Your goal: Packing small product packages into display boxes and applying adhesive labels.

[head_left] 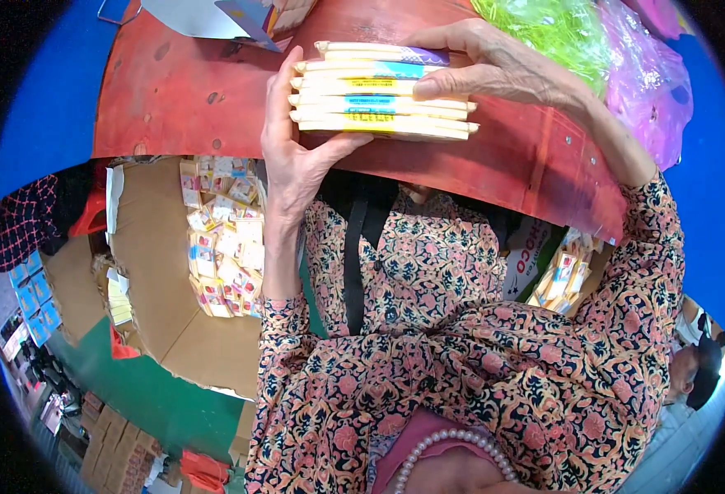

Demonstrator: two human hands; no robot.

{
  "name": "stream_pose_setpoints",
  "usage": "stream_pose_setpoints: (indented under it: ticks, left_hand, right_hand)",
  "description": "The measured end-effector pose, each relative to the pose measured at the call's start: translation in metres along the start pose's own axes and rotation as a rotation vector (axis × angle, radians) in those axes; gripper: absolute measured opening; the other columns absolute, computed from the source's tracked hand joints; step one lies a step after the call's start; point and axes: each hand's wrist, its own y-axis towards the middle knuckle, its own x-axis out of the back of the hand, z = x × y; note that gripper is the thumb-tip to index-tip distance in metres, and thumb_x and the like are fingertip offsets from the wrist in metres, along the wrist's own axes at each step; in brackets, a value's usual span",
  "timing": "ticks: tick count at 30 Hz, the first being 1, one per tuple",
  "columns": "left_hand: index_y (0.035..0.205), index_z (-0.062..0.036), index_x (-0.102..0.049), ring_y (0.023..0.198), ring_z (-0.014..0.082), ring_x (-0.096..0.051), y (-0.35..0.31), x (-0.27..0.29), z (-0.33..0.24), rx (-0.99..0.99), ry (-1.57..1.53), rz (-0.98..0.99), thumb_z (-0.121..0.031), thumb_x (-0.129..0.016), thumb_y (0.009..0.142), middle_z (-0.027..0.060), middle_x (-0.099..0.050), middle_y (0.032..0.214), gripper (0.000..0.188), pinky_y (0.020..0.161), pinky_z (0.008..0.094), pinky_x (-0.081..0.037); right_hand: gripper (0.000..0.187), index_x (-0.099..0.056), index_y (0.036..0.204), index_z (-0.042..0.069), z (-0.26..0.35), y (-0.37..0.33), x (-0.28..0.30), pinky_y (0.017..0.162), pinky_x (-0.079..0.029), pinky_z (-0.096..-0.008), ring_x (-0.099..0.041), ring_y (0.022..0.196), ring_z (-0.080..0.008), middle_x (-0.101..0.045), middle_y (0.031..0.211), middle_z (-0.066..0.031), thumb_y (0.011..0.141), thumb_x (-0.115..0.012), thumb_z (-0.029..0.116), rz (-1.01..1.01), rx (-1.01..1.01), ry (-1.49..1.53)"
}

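Observation:
Both hands hold a stack of several flat, cream-edged packets [383,99] with blue, yellow and purple printed bands, above the red table. My left hand [292,144] is closed round the left end of the stack, its thumb reaching along the near lower edge. My right hand [486,70] grips the right end, with the thumb pressed on the front side and the fingers over the top packet. The faces of the packets lower in the stack are hidden.
Below the red table [189,90] at left, an open cardboard box [161,272] holds many small packets [226,239]; more packets [564,272] lie in a box at right. Green shredded filler [548,33] and a purple plastic bag [651,82] lie far right. An open carton [255,20] stands far left.

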Motion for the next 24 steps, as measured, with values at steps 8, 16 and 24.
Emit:
stream_pose_setpoints:
  ticks: [8, 16, 24]
  left_hand:
    - [0.138, -0.0018, -0.027, 0.111, 0.0218, -0.052, -0.004, -0.002, 0.0, -0.018, -0.037, -0.068, -0.014, -0.083, 0.06, 0.013, -0.049, 0.126, 0.097, 0.094, 0.0333, -0.043]
    - [0.137, -0.0007, -0.029, 0.111, 0.0224, -0.052, -0.005, -0.009, -0.003, -0.014, -0.102, -0.149, -0.013, -0.082, 0.061, 0.0137, -0.048, 0.128, 0.093, 0.094, 0.0341, -0.043]
    - [0.13, 0.0016, -0.039, 0.111, 0.03, -0.05, -0.009, -0.007, 0.005, -0.361, 0.376, -0.247, -0.016, -0.082, 0.061, 0.0168, -0.047, 0.128, 0.084, 0.092, 0.0371, -0.043]
  right_hand:
    - [0.054, -0.045, 0.127, -0.003, 0.011, 0.001, 0.0, 0.08, -0.045, -0.0264, -0.056, 0.09, -0.0127, -0.062, 0.102, -0.0102, 0.089, -0.057, 0.032, -0.045, 0.056, -0.096]
    - [0.049, -0.048, 0.123, -0.002, 0.016, 0.004, 0.004, 0.071, -0.046, -0.0288, -0.055, 0.079, -0.0132, -0.063, 0.091, -0.0102, 0.09, -0.055, 0.032, -0.034, 0.071, -0.152]
    - [0.051, -0.044, 0.125, -0.002, 0.012, 0.004, -0.001, 0.071, -0.046, -0.0312, -0.058, 0.079, -0.0195, -0.062, 0.091, -0.0154, 0.088, -0.057, 0.031, -0.057, 0.107, -0.283]
